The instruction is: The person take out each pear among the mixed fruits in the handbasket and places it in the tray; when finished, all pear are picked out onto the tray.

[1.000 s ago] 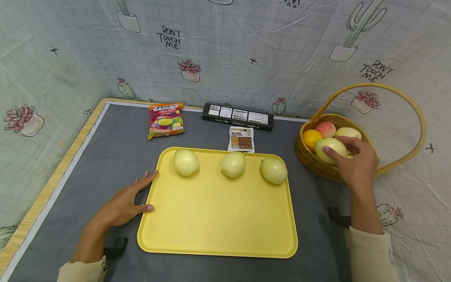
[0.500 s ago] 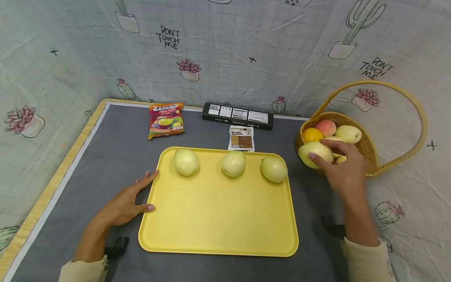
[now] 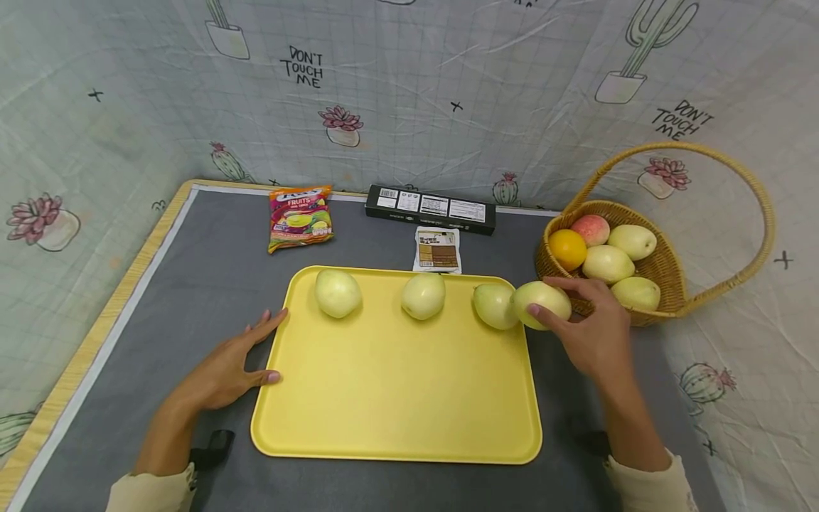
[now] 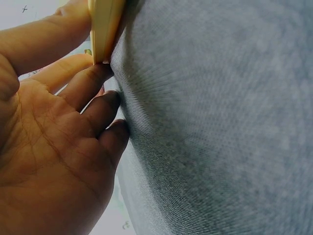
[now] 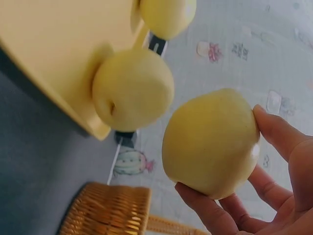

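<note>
My right hand (image 3: 598, 327) pinches a pale yellow-green pear (image 3: 542, 304) between thumb and fingers. In the right wrist view the held pear (image 5: 212, 144) hangs clear of the tray. In the head view it overlaps the tray's right rim and the rightmost of three pears lying along the far side, the right pear (image 3: 495, 306), middle pear (image 3: 424, 297) and left pear (image 3: 338, 293). My left hand (image 3: 220, 366) rests at the left edge of the yellow tray (image 3: 397, 398), thumb and fingers spread. The left wrist view shows its fingertips at the tray rim (image 4: 101, 36) and the grey cloth.
A wicker basket (image 3: 668, 274) with a tall handle stands right, holding an orange (image 3: 568, 249), a peach (image 3: 591, 230) and three pale pears. Behind the tray lie a candy bag (image 3: 300, 219), a black box (image 3: 430, 209) and a small packet (image 3: 438, 250). Printed fabric walls enclose the table.
My right hand has lifted the pear out of the basket and carried it left to the tray's right edge. My left hand has stayed at the tray.
</note>
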A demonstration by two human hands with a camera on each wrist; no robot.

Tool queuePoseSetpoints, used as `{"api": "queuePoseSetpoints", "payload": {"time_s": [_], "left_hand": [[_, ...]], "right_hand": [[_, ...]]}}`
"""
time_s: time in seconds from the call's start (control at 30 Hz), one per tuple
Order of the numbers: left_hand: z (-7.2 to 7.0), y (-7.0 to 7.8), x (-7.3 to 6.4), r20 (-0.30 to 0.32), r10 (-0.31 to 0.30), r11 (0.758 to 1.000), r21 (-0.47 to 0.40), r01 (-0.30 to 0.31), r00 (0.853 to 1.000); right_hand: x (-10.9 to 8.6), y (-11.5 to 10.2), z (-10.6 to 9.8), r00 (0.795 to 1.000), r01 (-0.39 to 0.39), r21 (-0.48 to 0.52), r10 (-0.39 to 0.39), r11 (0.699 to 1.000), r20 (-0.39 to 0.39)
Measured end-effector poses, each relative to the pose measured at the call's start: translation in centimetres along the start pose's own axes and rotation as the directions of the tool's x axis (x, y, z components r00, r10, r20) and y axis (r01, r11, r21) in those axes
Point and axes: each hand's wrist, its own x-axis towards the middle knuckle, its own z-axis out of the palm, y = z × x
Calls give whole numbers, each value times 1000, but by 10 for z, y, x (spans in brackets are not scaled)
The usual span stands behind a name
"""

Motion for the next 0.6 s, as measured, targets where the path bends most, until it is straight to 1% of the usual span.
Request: {"api": "queuePoseSetpoints", "payload": {"time_s": [0.13, 0.37, 0.6], "left_hand": [[0, -1, 0, 0, 2, 1000, 3, -2, 1000], [0, -1, 0, 0, 1, 1000, -6, -1, 1000], [0, -1, 0, 2, 3, 1000, -9, -3, 1000]], "right_hand": [[-8, -1, 4, 999, 13, 29, -14, 999, 38], [-22, 1, 14, 997, 28, 36, -31, 999, 67], [-34, 2, 25, 995, 8, 64, -15, 998, 101]]}}
